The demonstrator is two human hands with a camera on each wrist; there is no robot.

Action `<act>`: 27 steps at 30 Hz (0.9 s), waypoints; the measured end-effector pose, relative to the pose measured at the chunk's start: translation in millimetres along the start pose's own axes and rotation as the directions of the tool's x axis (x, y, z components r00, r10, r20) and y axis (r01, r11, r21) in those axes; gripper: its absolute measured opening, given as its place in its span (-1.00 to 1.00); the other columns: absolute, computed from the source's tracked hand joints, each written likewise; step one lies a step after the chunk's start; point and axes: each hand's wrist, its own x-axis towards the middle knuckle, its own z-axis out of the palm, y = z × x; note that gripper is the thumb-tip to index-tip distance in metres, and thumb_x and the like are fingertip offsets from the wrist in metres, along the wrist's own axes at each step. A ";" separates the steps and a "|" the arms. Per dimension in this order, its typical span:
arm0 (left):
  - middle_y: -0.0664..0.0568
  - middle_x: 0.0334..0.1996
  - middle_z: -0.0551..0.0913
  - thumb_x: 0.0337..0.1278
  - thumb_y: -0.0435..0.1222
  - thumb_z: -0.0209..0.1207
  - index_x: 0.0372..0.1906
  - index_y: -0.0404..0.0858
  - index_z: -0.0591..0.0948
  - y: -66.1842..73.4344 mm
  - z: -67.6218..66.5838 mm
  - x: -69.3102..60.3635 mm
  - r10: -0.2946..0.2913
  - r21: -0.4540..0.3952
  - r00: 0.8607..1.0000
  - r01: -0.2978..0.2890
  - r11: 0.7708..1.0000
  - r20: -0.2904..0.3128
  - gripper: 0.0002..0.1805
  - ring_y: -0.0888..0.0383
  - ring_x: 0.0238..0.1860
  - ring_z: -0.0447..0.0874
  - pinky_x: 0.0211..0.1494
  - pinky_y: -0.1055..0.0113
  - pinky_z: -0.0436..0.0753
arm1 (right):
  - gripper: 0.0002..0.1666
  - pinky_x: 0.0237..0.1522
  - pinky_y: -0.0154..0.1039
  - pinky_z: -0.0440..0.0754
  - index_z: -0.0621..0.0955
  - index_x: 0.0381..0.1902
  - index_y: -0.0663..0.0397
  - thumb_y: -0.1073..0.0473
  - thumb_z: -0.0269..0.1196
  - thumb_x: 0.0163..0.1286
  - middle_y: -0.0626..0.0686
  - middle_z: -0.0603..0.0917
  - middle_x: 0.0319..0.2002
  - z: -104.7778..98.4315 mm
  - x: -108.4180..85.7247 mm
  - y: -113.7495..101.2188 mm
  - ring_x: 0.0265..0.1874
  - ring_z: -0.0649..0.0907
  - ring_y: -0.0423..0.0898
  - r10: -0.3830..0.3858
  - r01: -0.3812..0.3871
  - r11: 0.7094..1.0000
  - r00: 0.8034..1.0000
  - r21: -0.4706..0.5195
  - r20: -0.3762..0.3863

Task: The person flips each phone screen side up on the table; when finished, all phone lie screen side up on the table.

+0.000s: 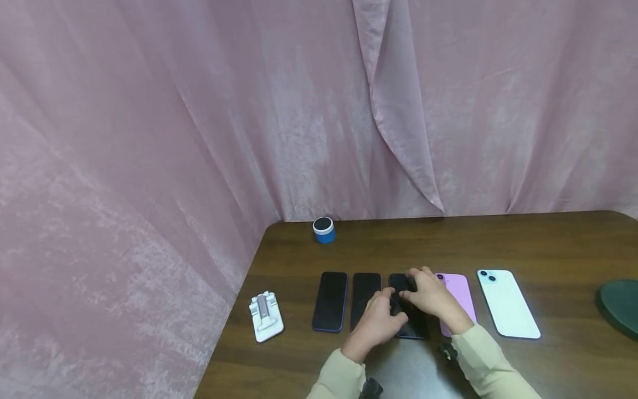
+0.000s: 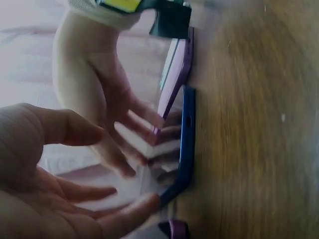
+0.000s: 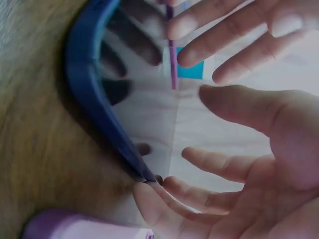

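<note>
A dark phone with a blue edge (image 1: 411, 328) (image 2: 188, 134) (image 3: 82, 74) lies screen up on the table, third from the left in a row of phones. Over its left side is my left hand (image 1: 377, 324) (image 2: 65, 179), fingers spread and one fingertip by the phone's edge. My right hand (image 1: 432, 293) (image 3: 249, 184) reaches across its upper right part, fingers apart, with one fingertip at the rim. Whether the fingertips press on the phone, I cannot tell. The glossy screen mirrors the fingers.
Two dark phones (image 1: 330, 302) (image 1: 365, 293) lie to the left, a purple phone (image 1: 459, 293) and a pale one (image 1: 508, 305) to the right. A white folding stand (image 1: 266, 317) is at far left, a blue-and-white round object (image 1: 324, 231) behind, a green object (image 1: 620, 307) at the right edge.
</note>
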 end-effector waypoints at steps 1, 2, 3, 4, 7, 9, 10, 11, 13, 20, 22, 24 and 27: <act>-0.14 0.09 0.57 0.13 -0.29 0.30 0.32 -0.35 0.47 -2.7 -1.9 1.4 0.031 -0.029 0.999 -0.031 0.999 -0.008 -0.38 0.04 0.05 0.57 0.07 0.15 0.61 | -0.45 -0.02 0.36 0.55 0.57 0.10 0.47 0.20 0.42 0.26 0.48 0.56 0.05 -2.2 0.0 1.1 -0.03 0.61 0.37 -0.010 0.010 1.000 1.000 0.018 -0.007; -0.13 0.05 0.59 0.14 -0.31 0.29 0.30 -0.35 0.49 -5.7 -3.8 2.6 0.061 -0.059 0.998 -0.062 0.996 -0.016 -0.41 0.07 0.00 0.59 0.03 0.20 0.62 | -0.47 -0.04 0.32 0.57 0.58 0.09 0.46 0.19 0.40 0.28 0.46 0.59 0.02 -4.3 0.3 2.4 -0.05 0.62 0.34 -0.024 0.025 0.999 1.000 0.036 -0.015; -0.12 0.03 0.60 0.16 -0.32 0.29 0.28 -0.36 0.50 -8.3 -5.8 3.8 0.085 -0.090 0.996 -0.087 0.992 -0.021 -0.43 0.09 -0.05 0.61 -0.01 0.25 0.64 | -0.48 -0.07 0.27 0.59 0.58 0.09 0.46 0.18 0.38 0.30 0.42 0.62 -0.02 -6.1 0.3 3.6 -0.08 0.63 0.30 -0.036 0.037 0.998 0.999 0.057 -0.019; -0.13 0.04 0.61 0.17 -0.33 0.29 0.27 -0.36 0.50 -10.3 -8.0 4.9 0.107 -0.121 0.994 -0.110 0.987 -0.026 -0.45 0.07 -0.04 0.63 -0.02 0.28 0.64 | -0.50 -0.09 0.25 0.60 0.58 0.08 0.46 0.17 0.37 0.32 0.41 0.63 -0.04 -8.2 0.3 4.3 -0.10 0.64 0.27 -0.047 0.049 0.995 0.999 0.082 -0.023; -0.18 0.06 0.62 0.21 -0.36 0.28 0.28 -0.35 0.50 -15.5 -12.9 8.6 0.159 -0.191 0.986 -0.165 0.968 -0.045 -0.48 -0.01 0.00 0.66 -0.02 0.31 0.66 | -0.52 -0.13 0.18 0.64 0.57 0.08 0.46 0.17 0.33 0.35 0.38 0.66 -0.05 -11.8 0.8 7.4 -0.14 0.67 0.23 -0.076 0.081 0.985 0.996 0.150 -0.040; -0.21 0.07 0.62 0.23 -0.37 0.27 0.29 -0.35 0.50 -16.7 -15.2 11.1 0.191 -0.213 0.980 -0.198 0.957 -0.055 -0.48 -0.05 0.01 0.66 -0.01 0.32 0.66 | -0.53 -0.12 0.17 0.66 0.56 0.09 0.46 0.19 0.31 0.38 0.40 0.66 -0.03 -14.0 0.7 9.1 -0.11 0.68 0.26 -0.087 0.095 0.976 0.995 0.196 -0.048; -0.23 0.08 0.62 0.23 -0.37 0.27 0.29 -0.35 0.50 -16.9 -15.8 12.4 0.205 -0.220 0.977 -0.213 0.952 -0.059 -0.48 -0.07 0.02 0.66 0.00 0.33 0.65 | -0.55 -0.08 0.18 0.65 0.56 0.09 0.46 0.20 0.30 0.40 0.42 0.64 0.01 -15.1 0.8 9.9 -0.07 0.68 0.29 -0.090 0.100 0.971 0.994 0.216 -0.054; -0.24 0.08 0.62 0.23 -0.37 0.28 0.28 -0.35 0.51 -16.8 -16.3 13.5 0.216 -0.223 0.974 -0.224 0.949 -0.062 -0.48 -0.07 0.02 0.65 0.00 0.34 0.65 | -0.56 -0.07 0.17 0.66 0.56 0.10 0.45 0.20 0.29 0.41 0.42 0.64 0.03 -16.1 0.8 10.8 -0.05 0.68 0.30 -0.095 0.107 0.966 0.994 0.234 -0.061; -0.23 0.09 0.61 0.23 -0.36 0.28 0.28 -0.35 0.50 -16.5 -16.4 15.1 0.228 -0.223 0.971 -0.237 0.946 -0.064 -0.48 -0.06 0.03 0.64 0.01 0.36 0.64 | -0.57 -0.04 0.15 0.66 0.55 0.12 0.43 0.21 0.27 0.43 0.43 0.62 0.07 -18.0 0.6 12.2 -0.01 0.68 0.31 -0.105 0.119 0.956 0.992 0.267 -0.068; -0.21 0.12 0.58 0.17 -0.35 0.34 0.29 -0.32 0.49 -6.6 -7.4 20.4 0.264 -0.203 0.964 -0.267 0.942 -0.039 -0.43 -0.10 0.08 0.62 0.04 0.33 0.64 | -0.57 -0.06 0.10 0.67 0.54 0.16 0.40 0.21 0.26 0.46 0.41 0.62 0.08 -31.3 -6.6 21.4 0.00 0.68 0.29 -0.114 0.147 0.942 0.986 0.300 -0.125; -0.19 0.13 0.57 0.16 -0.33 0.36 0.30 -0.32 0.48 -1.5 -3.7 21.9 0.275 -0.186 0.961 -0.275 0.943 -0.026 -0.40 -0.05 0.08 0.62 0.03 0.36 0.63 | -0.57 -0.09 0.08 0.68 0.53 0.16 0.41 0.22 0.26 0.45 0.40 0.63 0.07 -36.8 -9.4 25.6 -0.02 0.68 0.28 -0.108 0.146 0.946 0.984 0.288 -0.144; -0.18 0.13 0.57 0.14 -0.32 0.38 0.31 -0.32 0.47 3.7 -0.6 23.1 0.282 -0.171 0.959 -0.281 0.944 -0.018 -0.38 0.01 0.07 0.61 0.00 0.40 0.63 | -0.56 -0.12 0.05 0.69 0.52 0.16 0.43 0.24 0.26 0.45 0.42 0.62 0.07 -41.9 -11.0 30.0 -0.03 0.68 0.29 -0.101 0.141 0.947 0.984 0.289 -0.149; -0.15 0.12 0.56 0.11 -0.30 0.41 0.31 -0.32 0.47 10.1 4.9 24.8 0.290 -0.144 0.957 -0.288 0.947 -0.010 -0.35 0.09 0.04 0.60 -0.03 0.43 0.62 | -0.55 -0.12 0.06 0.69 0.51 0.17 0.46 0.24 0.25 0.45 0.43 0.62 0.06 -49.6 -13.5 35.8 -0.04 0.69 0.29 -0.092 0.132 0.953 0.984 0.272 -0.155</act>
